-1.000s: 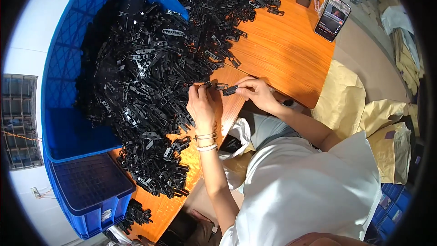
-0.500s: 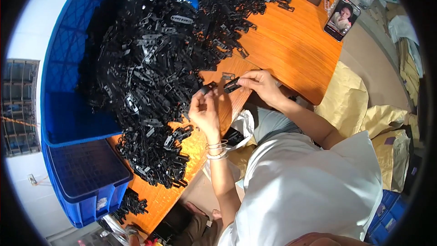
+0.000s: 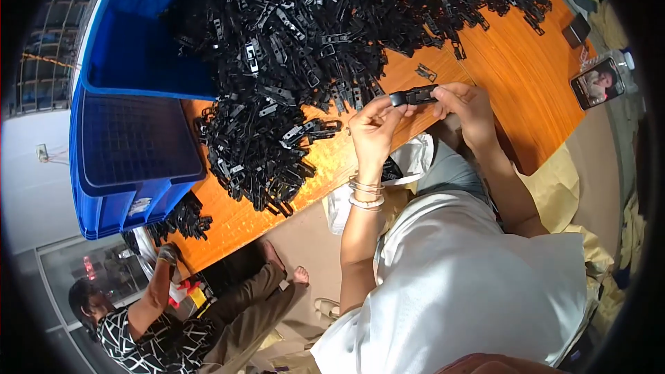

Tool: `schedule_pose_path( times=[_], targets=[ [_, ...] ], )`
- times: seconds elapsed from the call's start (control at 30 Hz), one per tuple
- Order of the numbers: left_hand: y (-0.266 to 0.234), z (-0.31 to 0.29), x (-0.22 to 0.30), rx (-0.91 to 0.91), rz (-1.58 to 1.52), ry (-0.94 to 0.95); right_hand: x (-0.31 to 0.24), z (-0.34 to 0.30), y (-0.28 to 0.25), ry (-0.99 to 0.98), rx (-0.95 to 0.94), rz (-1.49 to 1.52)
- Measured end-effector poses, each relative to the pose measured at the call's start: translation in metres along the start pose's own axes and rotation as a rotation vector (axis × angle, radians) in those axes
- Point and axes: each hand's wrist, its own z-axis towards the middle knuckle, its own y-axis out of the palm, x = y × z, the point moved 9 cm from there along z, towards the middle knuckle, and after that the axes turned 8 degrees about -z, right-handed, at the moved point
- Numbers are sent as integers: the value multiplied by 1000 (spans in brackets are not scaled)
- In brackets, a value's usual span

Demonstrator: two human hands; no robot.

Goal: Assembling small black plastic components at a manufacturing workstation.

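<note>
Black clip [image 3: 418, 95] is held nearly level between your hands, above the table [image 3: 530, 90], its long, narrow body glossy at the left end. Your left hand [image 3: 373, 131] pinches that end and your right hand [image 3: 472, 112] the other, fingers bent, forearms angled inward. Just beyond lies a loose slotted piece [image 3: 425, 72]. Past it, a jumbled heap of black clips [image 3: 267, 131] covers the wood-grained top, blocking the way to a blue bin [image 3: 114, 62]. Rightward stands a phone [image 3: 597, 84]; lower left, a co-worker [image 3: 156, 336] sits.
</note>
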Motion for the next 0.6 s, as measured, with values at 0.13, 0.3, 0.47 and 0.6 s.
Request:
schedule_pose_path(
  times=[0.13,0.3,0.47,0.6],
  targets=[
    [0,-3,4,-25,82,28,6,-1,0,37,21,78],
    [6,-4,-3,-34,93,-11,10,0,4,53,-31,25],
    [1,-5,-19,1,128,-202,6,1,1,-81,35,-72],
    [13,-8,-32,-9,-169,-340,13,-4,15,-150,-82,-150]
  ],
)
